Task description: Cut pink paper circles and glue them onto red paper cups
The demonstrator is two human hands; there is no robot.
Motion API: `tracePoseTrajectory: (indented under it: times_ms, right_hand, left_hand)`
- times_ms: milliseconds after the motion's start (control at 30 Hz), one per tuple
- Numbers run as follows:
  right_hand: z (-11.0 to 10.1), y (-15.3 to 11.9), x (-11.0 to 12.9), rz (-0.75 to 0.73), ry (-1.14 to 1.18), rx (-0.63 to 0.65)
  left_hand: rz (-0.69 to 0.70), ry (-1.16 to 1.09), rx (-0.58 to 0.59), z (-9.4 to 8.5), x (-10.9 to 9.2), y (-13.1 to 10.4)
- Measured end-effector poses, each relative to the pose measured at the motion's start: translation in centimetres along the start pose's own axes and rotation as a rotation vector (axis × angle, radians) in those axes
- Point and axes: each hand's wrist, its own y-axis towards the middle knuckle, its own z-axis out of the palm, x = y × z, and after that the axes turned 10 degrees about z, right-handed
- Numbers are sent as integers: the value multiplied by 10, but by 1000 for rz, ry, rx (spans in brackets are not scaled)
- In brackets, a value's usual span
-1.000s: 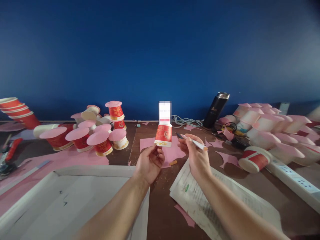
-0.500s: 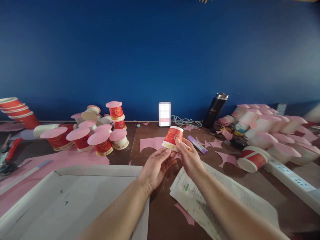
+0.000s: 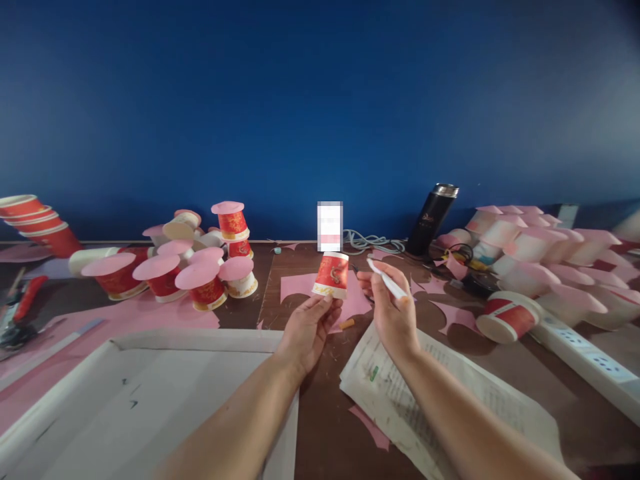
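One tapered paper cup point(image 3: 331, 275), left grip point(image 3: 306, 331) pinching; slim white pen point(image 3: 389, 279), right grip point(image 3: 397, 321) clasping.

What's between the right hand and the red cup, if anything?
No obvious obstacle: there's a gap between the right hand, holding a white pen-like tool, and the red cup in the left hand. A small dark tip, source unclear, shows there. Pink paper lies beneath.

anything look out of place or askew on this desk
Pink paper scraps lie scattered over the desk, untidy beside the grouped cups. The black bottle looks tilted rightward, though lens distortion may cause that. No spill shows.
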Motion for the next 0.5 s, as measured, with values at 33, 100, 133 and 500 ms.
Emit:
tracePoseTrajectory:
  times_ms: [33, 100, 133, 500]
  right_hand:
    - [-1, -3, 3, -49, -31, 42]
    - [-2, -9, 8, -141, -129, 129]
    - [-2, -12, 10, -186, -185, 166]
    - [-3, -15, 14, -282, -503, 156]
  left_hand:
    - [5, -9, -6, 0, 0, 1]
    - [22, -23, -6, -1, 1, 2]
    - [33, -29, -2, -2, 1, 3]
    - [49, -31, 12, -3, 1, 3]
